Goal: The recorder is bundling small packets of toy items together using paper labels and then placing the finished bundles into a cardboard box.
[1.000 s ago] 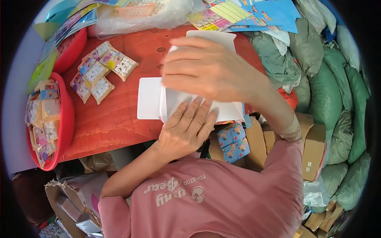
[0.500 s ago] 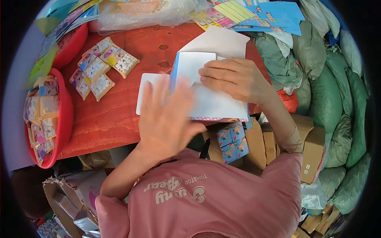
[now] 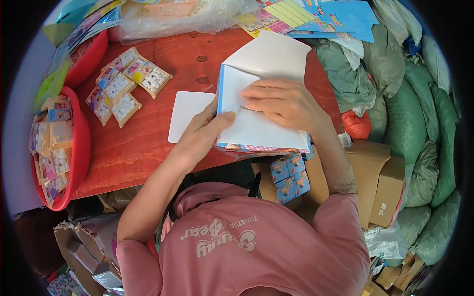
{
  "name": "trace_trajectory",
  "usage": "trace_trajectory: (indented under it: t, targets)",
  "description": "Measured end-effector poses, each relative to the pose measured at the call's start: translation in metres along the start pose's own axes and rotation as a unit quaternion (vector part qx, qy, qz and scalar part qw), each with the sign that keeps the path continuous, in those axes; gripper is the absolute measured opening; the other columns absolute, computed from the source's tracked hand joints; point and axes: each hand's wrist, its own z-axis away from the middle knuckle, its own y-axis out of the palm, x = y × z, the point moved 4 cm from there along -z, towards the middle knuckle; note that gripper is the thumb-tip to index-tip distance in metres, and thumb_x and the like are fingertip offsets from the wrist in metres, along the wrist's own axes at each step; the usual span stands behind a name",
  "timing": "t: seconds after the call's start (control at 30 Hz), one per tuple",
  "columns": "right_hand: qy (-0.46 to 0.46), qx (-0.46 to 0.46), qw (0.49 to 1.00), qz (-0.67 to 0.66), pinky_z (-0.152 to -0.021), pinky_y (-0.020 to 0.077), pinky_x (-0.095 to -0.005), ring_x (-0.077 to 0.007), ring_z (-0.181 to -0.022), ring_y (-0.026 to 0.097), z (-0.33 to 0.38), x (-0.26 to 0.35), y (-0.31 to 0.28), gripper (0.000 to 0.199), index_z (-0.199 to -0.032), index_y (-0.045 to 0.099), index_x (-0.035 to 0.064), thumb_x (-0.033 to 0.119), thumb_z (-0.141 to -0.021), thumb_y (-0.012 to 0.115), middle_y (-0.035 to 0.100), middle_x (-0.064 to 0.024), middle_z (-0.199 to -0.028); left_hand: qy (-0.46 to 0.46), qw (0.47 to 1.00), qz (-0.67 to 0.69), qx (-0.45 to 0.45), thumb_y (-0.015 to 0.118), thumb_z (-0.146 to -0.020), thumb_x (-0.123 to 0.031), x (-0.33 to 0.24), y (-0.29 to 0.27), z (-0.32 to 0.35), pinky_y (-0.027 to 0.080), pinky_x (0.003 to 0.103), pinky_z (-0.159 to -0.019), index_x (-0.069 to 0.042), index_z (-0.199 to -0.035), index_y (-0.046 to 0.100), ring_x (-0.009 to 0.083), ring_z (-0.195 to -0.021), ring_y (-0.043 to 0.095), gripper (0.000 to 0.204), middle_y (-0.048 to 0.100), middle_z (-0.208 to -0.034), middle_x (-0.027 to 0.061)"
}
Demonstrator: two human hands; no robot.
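Observation:
A folded-card box with white inner flaps and blue printed sides stands at the red table's near edge. My left hand grips its left side, thumb on the top edge and fingers down the outside. Across the inner flaps lies my right hand, its fingers pressed together and bent against the white card. A wide white flap stretches away from the far side, and another white flap sticks out to the left. What is inside the box is hidden.
Several small packs of white pieces lie on the red table. A red basket of similar packs stands at the left. Printed blue sheets lie at the back right. An open carton with small blue boxes sits below the table edge.
My left hand, blurred above the near left of the box before, has come to grip its left side. The inner flaps lie flatter under my right hand.

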Motion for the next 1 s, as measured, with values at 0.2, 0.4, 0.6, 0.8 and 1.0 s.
trace_trajectory:
  t: [0.2, 0.4, 0.6, 0.8, 1.0]
  targets:
    - [0.033, 0.001, 0.999, -0.026, -0.083, 0.0504, -0.0337, -0.0231, -0.102, 0.059, -0.004, -0.007, 0.007, 0.025, -0.089, 0.069, 0.0074, -0.004, -0.068, 0.059, 0.064, -0.0025, -0.108, -0.013, 0.994, -0.097, -0.045, 0.046, -0.088, -0.023, 0.009, -0.010, -0.011, 0.030, 0.033, -0.102, 0.005, -0.141, 0.016, 0.0256, -0.123, 0.041, 0.067, 0.034, -0.138, 0.0249]
    - [0.101, -0.020, 0.991, -0.081, -0.084, 0.0493, -0.0308, -0.0222, -0.099, 0.061, 0.006, -0.023, -0.001, 0.026, -0.082, 0.068, 0.0049, -0.009, -0.064, 0.055, 0.065, -0.0064, -0.106, 0.165, 0.883, -0.434, -0.068, 0.040, -0.090, -0.019, -0.013, -0.003, -0.011, 0.021, 0.035, -0.108, 0.001, -0.143, 0.012, 0.0348, -0.137, 0.015, 0.063, -0.004, -0.149, 0.0253]
    - [0.202, -0.483, 0.826, -0.209, -0.086, 0.0461, -0.0267, -0.0170, -0.101, 0.059, 0.019, -0.032, -0.043, 0.023, -0.100, 0.063, -0.0013, -0.005, -0.081, 0.051, 0.063, -0.0099, -0.109, 0.153, 0.927, -0.343, 0.020, 0.043, -0.088, -0.010, -0.020, -0.005, -0.006, 0.019, 0.035, -0.108, -0.005, -0.144, 0.016, 0.0333, -0.139, 0.010, 0.062, -0.001, -0.150, 0.0218]
    - [0.453, -0.156, 0.815, -0.326, -0.093, 0.0400, -0.0307, -0.0147, -0.104, 0.055, -0.002, -0.097, -0.048, 0.042, -0.114, 0.058, -0.0018, 0.032, -0.094, 0.044, 0.062, -0.0096, -0.111, 0.143, 0.942, -0.303, 0.014, 0.041, -0.088, -0.014, -0.013, -0.005, -0.005, 0.019, 0.034, -0.108, -0.006, -0.144, 0.015, 0.0330, -0.139, 0.012, 0.063, 0.000, -0.150, 0.0211]
    - [0.326, 0.160, 0.855, -0.369, -0.086, 0.0432, -0.0266, -0.0110, -0.100, 0.055, -0.023, -0.056, -0.022, 0.046, -0.122, 0.055, 0.0018, 0.035, -0.091, 0.052, 0.062, -0.0078, -0.110, 0.159, 0.940, -0.301, -0.018, 0.040, -0.088, -0.014, -0.010, -0.009, -0.002, 0.018, 0.036, -0.109, -0.006, -0.144, 0.014, 0.0332, -0.138, 0.012, 0.063, 0.003, -0.150, 0.0204]
